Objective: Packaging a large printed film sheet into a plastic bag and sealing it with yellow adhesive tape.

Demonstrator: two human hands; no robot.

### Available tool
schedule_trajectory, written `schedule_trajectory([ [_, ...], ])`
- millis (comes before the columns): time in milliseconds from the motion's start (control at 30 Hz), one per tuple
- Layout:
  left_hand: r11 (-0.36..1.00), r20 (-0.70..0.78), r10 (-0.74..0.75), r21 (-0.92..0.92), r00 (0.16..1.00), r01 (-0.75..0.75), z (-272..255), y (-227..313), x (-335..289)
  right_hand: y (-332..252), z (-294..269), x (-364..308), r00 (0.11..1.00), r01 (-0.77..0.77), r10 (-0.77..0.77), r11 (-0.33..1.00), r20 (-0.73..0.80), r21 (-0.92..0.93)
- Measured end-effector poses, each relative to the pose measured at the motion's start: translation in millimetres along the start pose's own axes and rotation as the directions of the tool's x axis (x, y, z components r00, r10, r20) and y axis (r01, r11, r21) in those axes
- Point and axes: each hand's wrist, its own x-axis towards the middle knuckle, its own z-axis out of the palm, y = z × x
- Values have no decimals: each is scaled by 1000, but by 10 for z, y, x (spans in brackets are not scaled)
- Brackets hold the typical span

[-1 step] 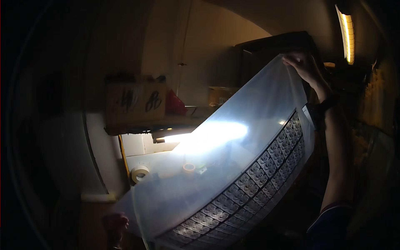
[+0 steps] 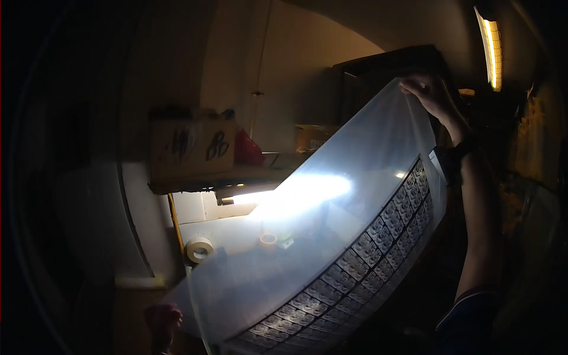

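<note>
The right hand (image 2: pixel 421 93) pinches the top corner of a smooth, translucent film (image 2: pixel 364 157) held slantwise before a bright tube lamp (image 2: pixel 247 197); a grid (image 2: pixel 350 263) of dark squares curves along the film's lower edge. The left hand (image 2: pixel 165 319) is at its lower-left corner, too dim to tell whether the fingers pinch. Beyond is a ring-shaped tape roll (image 2: pixel 192 251).

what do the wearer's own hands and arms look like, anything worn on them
The right hand looks ungloved, with a dark watch-like band with a pale grey edge at the wrist. A dark, bluish sleeve has thin pale and reddish trim. The left hand is too dim for detail; no left sleeve shows.
</note>
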Motion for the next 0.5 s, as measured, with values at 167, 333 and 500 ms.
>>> schedule_trajectory([
  [167, 991, 105, -81, 118, 991, 68, 32, 349, -154, -47, 24, -80, 998, -45, 43, 998, 47, 41],
  [333, 979, -33, 77, 190, 996, -69, -146, 0, -190, -90, -250, -248, 992, -128, 128, 992, -15, -11],
  [500, 907, -42, -359, 220, 932, 359, -203, -862, -964, -324, -268, -167, 999, -48, 51, 979, -12, 198],
])
